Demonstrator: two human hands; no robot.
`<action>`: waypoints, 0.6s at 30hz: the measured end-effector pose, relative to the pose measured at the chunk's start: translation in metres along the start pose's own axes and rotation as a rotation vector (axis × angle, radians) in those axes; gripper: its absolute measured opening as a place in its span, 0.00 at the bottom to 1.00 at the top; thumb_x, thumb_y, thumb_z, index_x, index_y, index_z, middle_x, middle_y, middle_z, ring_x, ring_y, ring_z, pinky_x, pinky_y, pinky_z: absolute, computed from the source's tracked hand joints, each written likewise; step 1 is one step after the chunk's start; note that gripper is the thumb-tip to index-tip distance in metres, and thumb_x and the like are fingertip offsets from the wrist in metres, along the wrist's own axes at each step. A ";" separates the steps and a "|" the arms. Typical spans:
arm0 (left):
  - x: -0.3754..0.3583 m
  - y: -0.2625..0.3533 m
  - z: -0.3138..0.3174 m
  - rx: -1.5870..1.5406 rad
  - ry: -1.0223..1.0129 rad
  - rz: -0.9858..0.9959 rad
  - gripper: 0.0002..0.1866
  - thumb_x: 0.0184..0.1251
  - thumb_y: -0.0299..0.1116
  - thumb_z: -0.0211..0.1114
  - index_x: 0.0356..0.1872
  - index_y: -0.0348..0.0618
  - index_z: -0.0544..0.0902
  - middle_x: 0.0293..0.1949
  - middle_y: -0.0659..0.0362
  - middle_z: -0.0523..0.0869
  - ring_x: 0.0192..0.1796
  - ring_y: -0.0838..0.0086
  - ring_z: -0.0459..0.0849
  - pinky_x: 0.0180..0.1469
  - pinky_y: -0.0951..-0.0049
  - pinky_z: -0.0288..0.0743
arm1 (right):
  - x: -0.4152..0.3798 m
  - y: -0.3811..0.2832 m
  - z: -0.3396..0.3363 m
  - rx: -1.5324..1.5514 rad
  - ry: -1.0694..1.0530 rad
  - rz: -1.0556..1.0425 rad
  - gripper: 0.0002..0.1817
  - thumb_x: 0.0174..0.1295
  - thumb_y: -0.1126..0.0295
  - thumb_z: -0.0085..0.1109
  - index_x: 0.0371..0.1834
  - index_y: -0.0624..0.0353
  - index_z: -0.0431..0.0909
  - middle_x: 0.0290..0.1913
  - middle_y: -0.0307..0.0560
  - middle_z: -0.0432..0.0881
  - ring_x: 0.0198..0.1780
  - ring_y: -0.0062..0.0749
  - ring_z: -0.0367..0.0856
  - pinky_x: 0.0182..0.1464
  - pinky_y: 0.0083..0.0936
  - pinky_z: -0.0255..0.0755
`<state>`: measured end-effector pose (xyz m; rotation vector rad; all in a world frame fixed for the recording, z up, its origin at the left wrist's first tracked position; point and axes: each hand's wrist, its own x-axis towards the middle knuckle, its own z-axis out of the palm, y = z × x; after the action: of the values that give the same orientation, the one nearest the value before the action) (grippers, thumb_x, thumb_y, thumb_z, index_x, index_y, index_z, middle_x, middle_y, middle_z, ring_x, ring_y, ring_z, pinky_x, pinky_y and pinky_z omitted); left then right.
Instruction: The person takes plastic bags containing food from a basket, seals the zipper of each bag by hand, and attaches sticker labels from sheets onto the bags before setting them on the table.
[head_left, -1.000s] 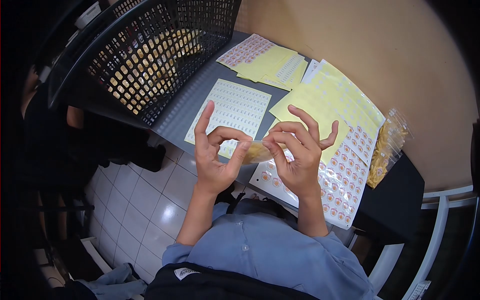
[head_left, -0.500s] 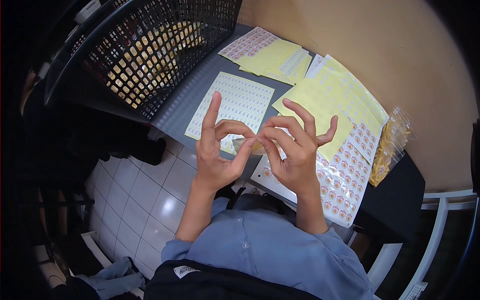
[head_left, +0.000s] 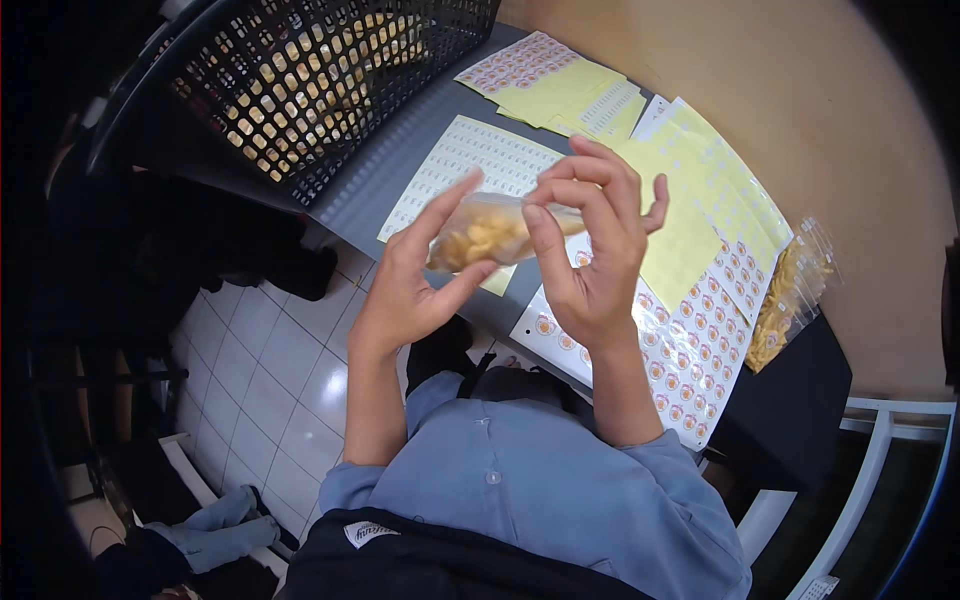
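A beige wall (head_left: 790,110) backs a grey table (head_left: 375,172) bearing a black perforated basket (head_left: 310,90) and round-logo sticker sheets (head_left: 690,365), print too small to read. Above, left hand (head_left: 405,285) and right hand (head_left: 597,245) both grip a clear bag (head_left: 485,236). White cloth tag (head_left: 370,534): script illegible.

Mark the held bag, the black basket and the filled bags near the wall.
Held bag (head_left: 486,236), head view: clear plastic side, near its middle.
Black basket (head_left: 335,112), head view: perforated side wall.
Filled bags (head_left: 783,308), head view: middle of the pile.
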<state>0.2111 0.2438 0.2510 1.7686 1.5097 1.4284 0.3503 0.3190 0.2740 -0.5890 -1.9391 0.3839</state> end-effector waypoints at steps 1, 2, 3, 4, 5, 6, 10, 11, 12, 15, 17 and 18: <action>-0.006 -0.011 -0.002 -0.070 -0.043 -0.072 0.24 0.50 0.25 0.60 0.52 0.35 0.67 0.49 0.51 0.72 0.50 0.71 0.73 0.50 0.75 0.67 | 0.000 -0.001 0.001 0.001 0.000 0.000 0.02 0.47 0.68 0.56 0.25 0.50 0.75 0.35 0.34 0.73 0.54 0.32 0.65 0.59 0.43 0.22; -0.009 -0.019 -0.003 -0.070 -0.043 -0.072 0.24 0.50 0.25 0.60 0.52 0.35 0.67 0.49 0.51 0.72 0.50 0.71 0.73 0.50 0.75 0.67 | -0.001 -0.002 0.002 0.067 0.029 0.050 0.03 0.48 0.68 0.55 0.27 0.51 0.75 0.38 0.36 0.72 0.55 0.33 0.64 0.59 0.42 0.24; -0.011 -0.025 -0.003 -0.166 0.108 -0.105 0.23 0.53 0.27 0.58 0.52 0.36 0.67 0.50 0.53 0.72 0.50 0.72 0.73 0.50 0.75 0.68 | -0.001 -0.003 0.003 0.133 0.057 0.099 0.05 0.49 0.68 0.54 0.30 0.52 0.75 0.41 0.38 0.71 0.55 0.34 0.63 0.60 0.41 0.27; -0.014 -0.032 -0.004 -0.262 0.259 -0.138 0.21 0.57 0.29 0.56 0.52 0.37 0.66 0.50 0.55 0.71 0.49 0.73 0.74 0.49 0.75 0.69 | -0.002 -0.004 0.003 0.199 0.084 0.149 0.07 0.49 0.68 0.54 0.33 0.53 0.76 0.43 0.41 0.71 0.56 0.35 0.61 0.60 0.40 0.30; -0.015 -0.039 -0.006 -0.263 0.262 -0.141 0.21 0.57 0.29 0.56 0.52 0.37 0.66 0.50 0.55 0.71 0.49 0.73 0.74 0.49 0.75 0.69 | -0.004 0.006 0.005 0.181 0.101 0.110 0.09 0.49 0.71 0.53 0.35 0.57 0.75 0.41 0.45 0.71 0.51 0.36 0.67 0.56 0.34 0.50; -0.015 -0.047 -0.010 -0.586 0.380 -0.220 0.20 0.60 0.32 0.52 0.53 0.38 0.65 0.50 0.55 0.71 0.50 0.72 0.73 0.51 0.73 0.68 | -0.011 0.012 0.006 0.184 0.098 0.110 0.09 0.49 0.71 0.53 0.35 0.57 0.75 0.41 0.45 0.71 0.51 0.36 0.67 0.56 0.34 0.50; -0.013 -0.078 -0.007 -1.245 0.502 -0.443 0.22 0.67 0.41 0.39 0.56 0.37 0.61 0.51 0.54 0.70 0.52 0.69 0.71 0.54 0.69 0.65 | -0.043 0.033 0.024 0.222 -0.354 0.309 0.09 0.46 0.76 0.55 0.32 0.62 0.76 0.33 0.49 0.73 0.35 0.40 0.74 0.39 0.27 0.67; -0.013 -0.080 -0.002 -1.258 0.516 -0.467 0.22 0.66 0.42 0.40 0.56 0.37 0.62 0.52 0.54 0.70 0.52 0.69 0.70 0.55 0.69 0.63 | -0.050 0.037 0.031 0.149 -0.459 0.320 0.09 0.44 0.77 0.56 0.31 0.64 0.76 0.30 0.51 0.73 0.31 0.41 0.74 0.34 0.28 0.70; -0.013 -0.085 0.000 -1.261 0.512 -0.464 0.22 0.66 0.42 0.40 0.56 0.37 0.62 0.52 0.54 0.70 0.52 0.69 0.70 0.55 0.69 0.63 | -0.056 0.041 0.038 0.145 -0.456 0.319 0.09 0.44 0.77 0.56 0.31 0.64 0.76 0.30 0.51 0.73 0.31 0.41 0.74 0.34 0.28 0.70; -0.016 -0.098 0.009 -1.397 0.440 -0.452 0.21 0.66 0.41 0.41 0.54 0.37 0.63 0.51 0.54 0.71 0.52 0.69 0.71 0.55 0.70 0.64 | -0.068 0.046 0.051 0.030 -0.492 0.337 0.08 0.44 0.76 0.56 0.30 0.62 0.77 0.29 0.50 0.73 0.31 0.43 0.74 0.35 0.30 0.69; -0.020 -0.107 0.010 -1.456 0.436 -0.430 0.21 0.66 0.40 0.41 0.54 0.37 0.64 0.50 0.54 0.71 0.52 0.68 0.71 0.54 0.70 0.65 | -0.067 0.044 0.053 -0.031 -0.499 0.269 0.07 0.44 0.75 0.56 0.29 0.61 0.77 0.29 0.49 0.73 0.30 0.42 0.74 0.35 0.30 0.69; -0.020 -0.109 0.010 -1.513 0.433 -0.409 0.21 0.65 0.40 0.41 0.54 0.37 0.64 0.50 0.54 0.72 0.52 0.68 0.71 0.54 0.70 0.65 | -0.067 0.043 0.055 -0.090 -0.507 0.199 0.07 0.44 0.74 0.57 0.28 0.61 0.77 0.28 0.49 0.73 0.30 0.42 0.73 0.34 0.31 0.68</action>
<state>0.1700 0.2645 0.1497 0.2346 0.4281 1.8953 0.3343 0.3171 0.1785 -0.8045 -2.3970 0.6201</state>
